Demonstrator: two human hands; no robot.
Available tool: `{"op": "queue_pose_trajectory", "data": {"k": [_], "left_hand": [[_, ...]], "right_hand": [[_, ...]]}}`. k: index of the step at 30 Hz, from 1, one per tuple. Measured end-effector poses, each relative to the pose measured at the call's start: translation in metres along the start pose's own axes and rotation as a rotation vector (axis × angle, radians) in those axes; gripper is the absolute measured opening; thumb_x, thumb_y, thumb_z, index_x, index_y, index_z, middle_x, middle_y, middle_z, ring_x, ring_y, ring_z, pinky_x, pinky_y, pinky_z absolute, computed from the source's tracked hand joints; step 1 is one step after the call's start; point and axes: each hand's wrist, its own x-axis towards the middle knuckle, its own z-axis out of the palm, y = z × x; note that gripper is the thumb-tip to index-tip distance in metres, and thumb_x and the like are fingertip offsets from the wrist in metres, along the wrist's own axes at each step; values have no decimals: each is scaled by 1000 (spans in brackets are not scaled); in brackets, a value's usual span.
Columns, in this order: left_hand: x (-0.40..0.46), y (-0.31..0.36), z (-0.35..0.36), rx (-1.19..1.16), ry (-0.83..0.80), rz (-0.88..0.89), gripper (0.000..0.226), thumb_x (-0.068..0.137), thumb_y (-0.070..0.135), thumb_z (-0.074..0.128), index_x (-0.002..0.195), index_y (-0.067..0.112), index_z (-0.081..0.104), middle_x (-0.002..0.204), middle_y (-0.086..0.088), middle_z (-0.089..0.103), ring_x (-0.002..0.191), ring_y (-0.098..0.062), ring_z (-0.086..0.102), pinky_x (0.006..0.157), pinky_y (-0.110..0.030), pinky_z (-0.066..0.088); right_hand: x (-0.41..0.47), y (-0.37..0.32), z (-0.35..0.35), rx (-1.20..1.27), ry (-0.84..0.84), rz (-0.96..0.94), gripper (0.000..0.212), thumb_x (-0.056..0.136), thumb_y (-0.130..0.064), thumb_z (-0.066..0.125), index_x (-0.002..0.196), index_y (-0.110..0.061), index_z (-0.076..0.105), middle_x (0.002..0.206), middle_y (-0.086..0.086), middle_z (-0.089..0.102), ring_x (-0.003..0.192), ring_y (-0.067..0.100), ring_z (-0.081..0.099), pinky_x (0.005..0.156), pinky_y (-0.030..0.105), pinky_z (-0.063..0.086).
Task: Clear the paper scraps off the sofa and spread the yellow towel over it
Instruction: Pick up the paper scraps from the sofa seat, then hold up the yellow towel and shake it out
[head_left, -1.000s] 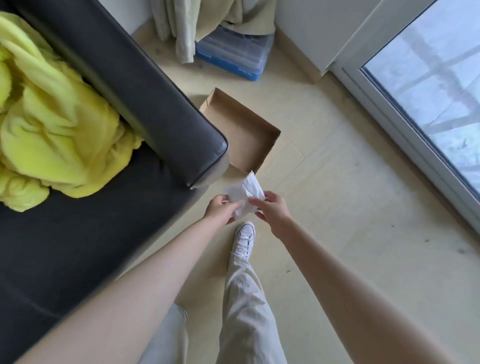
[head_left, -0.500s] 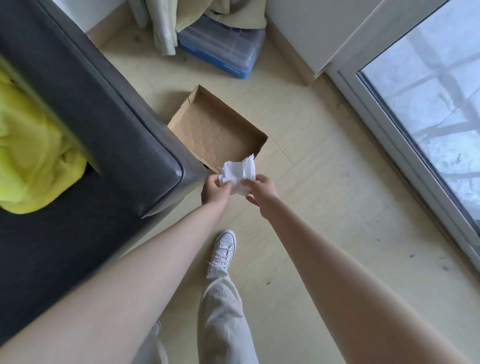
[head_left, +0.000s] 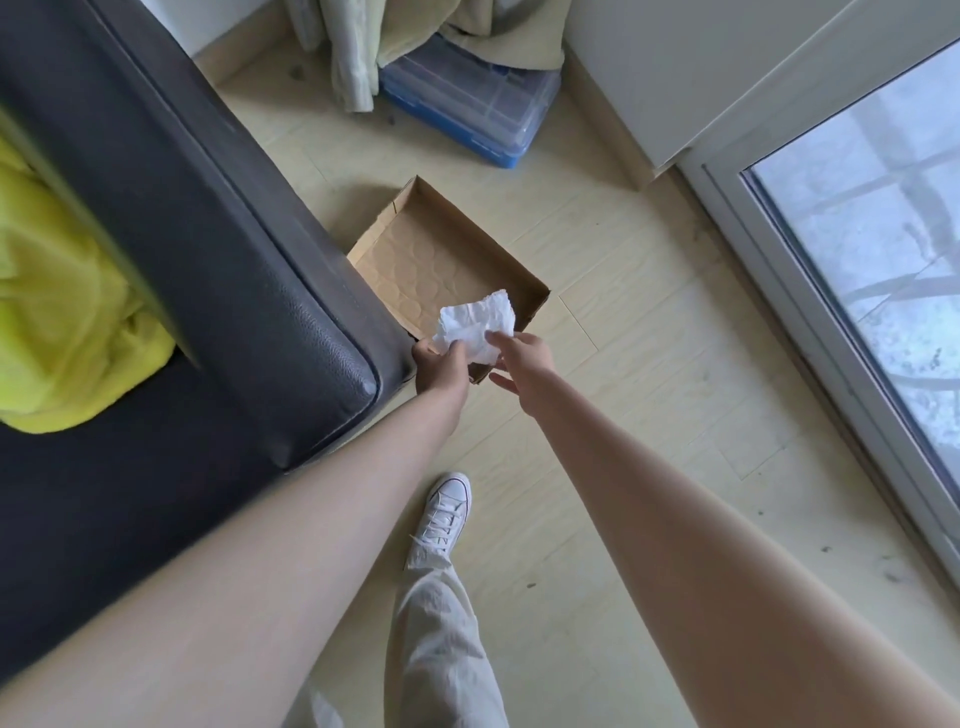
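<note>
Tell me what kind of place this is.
Most likely a home living room: a dark leather sofa with a yellow towel on it, pale wood-look floor, and a glass sliding door on the right.

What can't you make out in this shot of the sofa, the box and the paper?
Head view only:
- Sofa seat: mostly cut off by the left edge, so remaining scraps cannot be ruled out.
- Yellow towel: partly cropped and blurred.
- Cardboard box near corner: hidden behind the paper, left hand and right hand.
</note>
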Motion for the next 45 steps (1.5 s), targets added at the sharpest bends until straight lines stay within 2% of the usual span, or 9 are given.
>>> {"op": "queue_pose_trajectory", "data": {"k": [4, 7, 11, 19, 23, 27, 31, 42, 45], "left_hand": [[1, -4, -1, -2, -50, -120, 49, 90, 29, 51, 132, 8, 40, 132, -18, 54, 118, -32, 54, 92, -37, 43], [4, -9, -2, -9, -62, -108, 42, 90, 25, 50, 126, 3, 47, 120, -14, 59, 104, -29, 56, 89, -33, 44], [3, -15, -5, 8, -79, -93, 12, 89, 18, 46, 95, 9, 51, 83, -2, 52, 84, -23, 49, 78, -30, 41], [-2, -27, -9, 4, -126, -55, 19, 86, 12, 42, 70, 23, 40, 87, -6, 43, 81, -17, 41, 74, -30, 32], [-7, -35, -18, -6, -108, -78, 14, 88, 15, 44, 76, 21, 48, 91, -5, 51, 84, -20, 48, 79, -31, 39], [-14, -46, -33, 11, -122, -88, 36, 87, 21, 49, 121, 11, 54, 118, -6, 61, 111, -25, 58, 101, -39, 45], [-28, -53, -60, 27, -140, -52, 18, 86, 18, 47, 100, 13, 57, 99, -5, 59, 93, -22, 56, 90, -31, 45], [-39, -105, -202, 117, -166, -15, 31, 84, 24, 48, 112, 15, 61, 117, -5, 64, 108, -25, 61, 96, -37, 48], [-46, -110, -257, 132, -175, 31, 11, 86, 20, 47, 85, 19, 59, 95, -3, 61, 92, -24, 60, 82, -29, 45]], "right_hand": [[2, 1, 3, -27, 24, 60, 36, 91, -23, 58, 116, 3, 57, 99, 9, 57, 102, 27, 63, 89, 38, 53], [1, 3, 4, -59, 51, 49, 40, 92, -17, 55, 118, 14, 54, 92, 14, 57, 112, 39, 59, 88, 44, 52], [1, 6, 6, -101, 40, 51, 23, 91, -14, 51, 95, 7, 60, 69, 2, 44, 84, 26, 54, 61, 28, 42], [-1, 15, 8, -121, 30, 21, 14, 91, -9, 45, 86, -4, 58, 67, 2, 48, 83, 21, 49, 60, 26, 38], [-11, 24, 12, -172, 17, 12, 15, 91, -11, 46, 77, -10, 53, 68, 2, 49, 80, 20, 53, 57, 25, 37], [-26, 40, 20, -250, 17, -13, 8, 90, -15, 49, 86, -11, 55, 69, 2, 51, 74, 20, 55, 57, 25, 37], [-48, 58, 33, -281, 27, -29, 10, 90, -13, 48, 83, -12, 54, 69, 2, 52, 69, 20, 55, 56, 24, 36], [-134, 118, 133, -374, 21, -52, 13, 88, -10, 46, 77, -13, 53, 81, 8, 57, 69, 19, 57, 66, 26, 39], [-160, 133, 177, -348, 13, -75, 12, 90, -12, 45, 87, -14, 57, 77, 3, 60, 71, 18, 58, 59, 24, 39]]}}
